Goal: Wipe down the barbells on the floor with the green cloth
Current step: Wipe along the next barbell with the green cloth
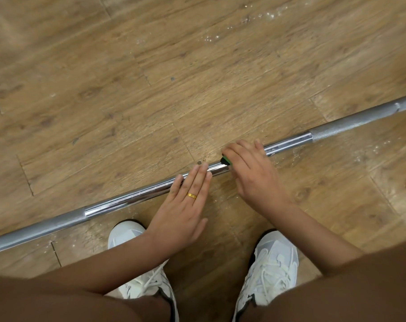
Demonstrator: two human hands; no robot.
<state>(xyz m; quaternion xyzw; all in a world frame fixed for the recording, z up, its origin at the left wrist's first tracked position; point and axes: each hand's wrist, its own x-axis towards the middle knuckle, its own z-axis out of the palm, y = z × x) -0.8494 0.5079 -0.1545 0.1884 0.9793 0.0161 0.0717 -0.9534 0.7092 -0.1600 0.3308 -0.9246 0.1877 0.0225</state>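
Wiping mid-bar: right hand (251, 170) curled round green cloth (226, 161), pressing it on barbell (127, 197), smooth centre section. Left hand (185, 210) flat, fingers straight, resting on bar. Bar lies on floor (104, 89). Judgement: partway; knurled lengths either side likely remain. Other barbells not in view.

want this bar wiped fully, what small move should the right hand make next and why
Probably slide the right hand with the green cloth along the barbell toward the right-side knurled section. The cloth sits on the smooth chrome middle; the left hand rests flat on the bar beside it, blocking the other way.
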